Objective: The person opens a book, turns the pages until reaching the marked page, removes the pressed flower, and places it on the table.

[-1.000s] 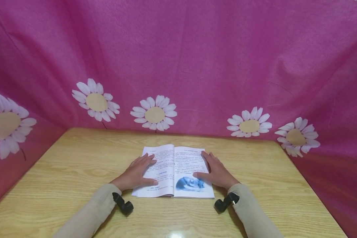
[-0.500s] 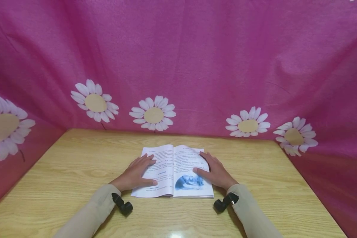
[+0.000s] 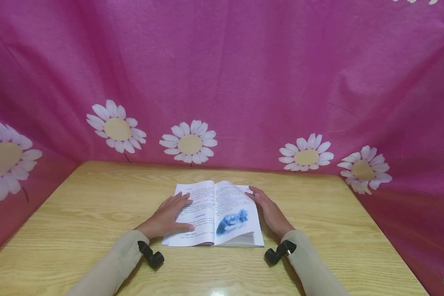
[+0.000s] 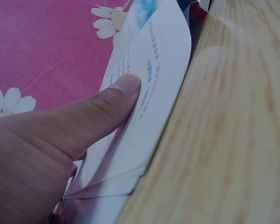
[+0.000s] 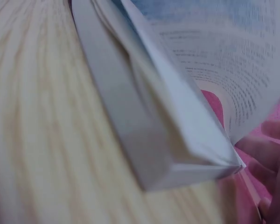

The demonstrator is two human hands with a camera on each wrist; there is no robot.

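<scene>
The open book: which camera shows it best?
The head view: it shows the book nearly whole, both pages and the blue picture, with the left hand covering part of the left page. The left wrist view shows mainly that page at a slant; the right wrist view, blurred page edges and a curved page.

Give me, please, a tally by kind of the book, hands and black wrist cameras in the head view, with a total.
Book: 1
Hands: 2 (left hand, right hand)
Wrist cameras: 2 (left camera, right camera)
Total: 5
</scene>
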